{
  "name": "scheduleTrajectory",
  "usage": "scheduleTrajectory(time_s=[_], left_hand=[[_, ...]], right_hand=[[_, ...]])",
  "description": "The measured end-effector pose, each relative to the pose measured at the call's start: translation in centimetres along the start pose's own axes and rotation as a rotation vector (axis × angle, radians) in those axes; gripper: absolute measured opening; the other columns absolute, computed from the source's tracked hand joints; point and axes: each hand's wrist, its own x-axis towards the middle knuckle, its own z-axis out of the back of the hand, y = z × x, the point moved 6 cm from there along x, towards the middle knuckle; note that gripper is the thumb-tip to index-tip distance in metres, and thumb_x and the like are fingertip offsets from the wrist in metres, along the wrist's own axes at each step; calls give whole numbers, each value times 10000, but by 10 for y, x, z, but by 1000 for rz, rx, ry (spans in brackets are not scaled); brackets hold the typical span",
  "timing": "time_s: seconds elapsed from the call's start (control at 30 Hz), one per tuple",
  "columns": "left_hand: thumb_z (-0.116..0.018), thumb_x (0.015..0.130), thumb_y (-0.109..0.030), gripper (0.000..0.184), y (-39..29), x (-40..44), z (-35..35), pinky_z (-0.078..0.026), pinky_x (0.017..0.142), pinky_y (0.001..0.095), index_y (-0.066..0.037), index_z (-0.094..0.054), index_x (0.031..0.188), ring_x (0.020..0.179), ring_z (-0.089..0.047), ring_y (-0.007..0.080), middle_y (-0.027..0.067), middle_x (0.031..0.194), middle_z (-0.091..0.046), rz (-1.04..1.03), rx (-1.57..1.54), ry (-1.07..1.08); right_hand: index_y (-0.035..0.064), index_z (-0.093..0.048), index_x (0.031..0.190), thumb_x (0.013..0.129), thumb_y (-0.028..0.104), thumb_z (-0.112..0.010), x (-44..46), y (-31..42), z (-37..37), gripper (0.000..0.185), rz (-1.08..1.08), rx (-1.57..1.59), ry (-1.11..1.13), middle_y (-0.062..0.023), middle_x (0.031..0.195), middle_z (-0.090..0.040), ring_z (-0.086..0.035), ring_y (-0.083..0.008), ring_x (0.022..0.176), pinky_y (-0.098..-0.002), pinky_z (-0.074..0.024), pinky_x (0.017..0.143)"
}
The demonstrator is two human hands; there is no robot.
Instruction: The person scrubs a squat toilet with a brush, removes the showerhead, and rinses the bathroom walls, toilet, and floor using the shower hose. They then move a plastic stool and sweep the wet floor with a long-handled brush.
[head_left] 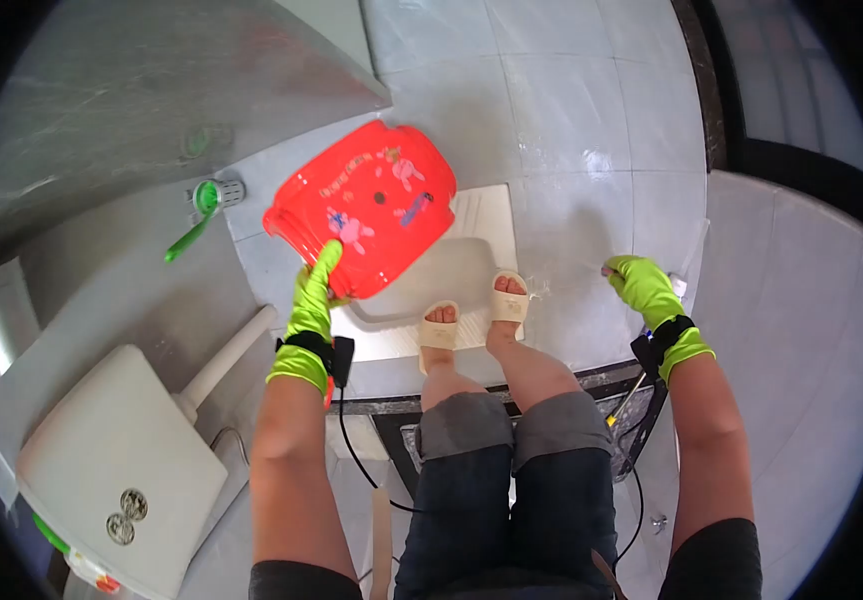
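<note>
My left hand (pixel 311 290), in a lime-green rubber glove, grips the near edge of a red plastic stool (pixel 369 255). Its thumb lies on the top, which carries pink rabbit pictures. The stool is tilted and hides part of the squat toilet (pixel 486 225) in the floor. Off to the right, my right hand (pixel 641 282) wears a matching glove and is closed. A small pinkish bit shows at its fingertips; I cannot make out what it is.
A toilet brush (pixel 189 238) with a green handle sits in a wall holder at left. The white cistern (pixel 121 450) fills the lower left. My feet in cream slippers (pixel 508 300) stand at the squat toilet. A dark-framed door (pixel 801 90) is at upper right.
</note>
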Motion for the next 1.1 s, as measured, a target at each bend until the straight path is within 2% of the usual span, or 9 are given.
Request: scheduleTrajectory(time_s=[0.2,0.3,0.47,0.63,0.7,0.77,0.87,1.03,1.1], left_hand=[[-760,710,-558,795,-7,79,5,-532,777,518,-116,-490,1313,1050,-607,304,105,1225,-605,-39,-79,69],[-737,712,-607,793,-4,107,19,-461,886,512,-131,-507,1302,1123,-562,258,70,1227,-609,-65,-128,-110],[-652,801,-606,694,-26,111,-8,-378,968,479,-148,-527,1307,1143,-527,233,49,1284,-577,-253,-242,-114],[-690,844,-455,423,-28,120,-23,-408,939,413,-120,-614,1091,851,-487,144,-1,979,-579,-281,-560,-99],[-703,847,-410,410,-24,110,-16,-413,948,392,-117,-599,1114,917,-479,141,-4,1031,-567,-364,-538,-81],[-689,868,-366,514,-9,87,3,-401,1010,388,-84,-521,1264,1178,-433,157,34,1253,-523,-279,-472,-219],[-631,903,-390,607,16,18,29,-367,1062,409,-59,-439,1374,1333,-376,201,71,1373,-480,-288,-211,-106],[-628,892,-399,593,103,-111,123,-393,1001,331,-7,-492,1316,1185,-490,190,93,1294,-524,-56,173,-150],[-606,905,-398,504,144,-146,169,-416,921,307,-25,-574,1244,1036,-547,177,82,1114,-620,10,347,-68]], right_hand=[[128,-679,1012,838,205,-596,-12,-4,-84,208,26,-16,392,-142,935,-680,-632,-341,883,-434,-500,765],[140,-670,1026,849,214,-577,-12,0,-101,213,25,-37,373,-136,925,-678,-632,-341,874,-444,-497,756],[129,-649,1031,862,224,-570,1,-14,-108,209,-119,21,329,-134,917,-669,-617,-357,884,-458,-485,747],[120,-654,1010,863,232,-574,-13,3,-115,201,16,-15,293,-140,898,-666,-617,-366,864,-469,-482,729],[115,-662,985,854,234,-583,-19,24,-115,194,47,26,261,-145,892,-664,-616,-368,858,-472,-481,724],[110,-671,986,846,221,-588,-26,50,-114,198,77,21,278,-144,897,-669,-619,-363,857,-470,-483,723],[100,-685,996,826,202,-602,-42,87,-121,215,112,3,333,-141,900,-679,-627,-355,845,-466,-485,712],[126,-695,970,804,277,-614,-82,140,-159,238,220,23,412,-133,885,-679,-633,-354,834,-455,-494,716],[133,-697,958,805,293,-609,-101,162,-157,238,230,73,385,-131,882,-680,-636,-350,830,-451,-497,718]])
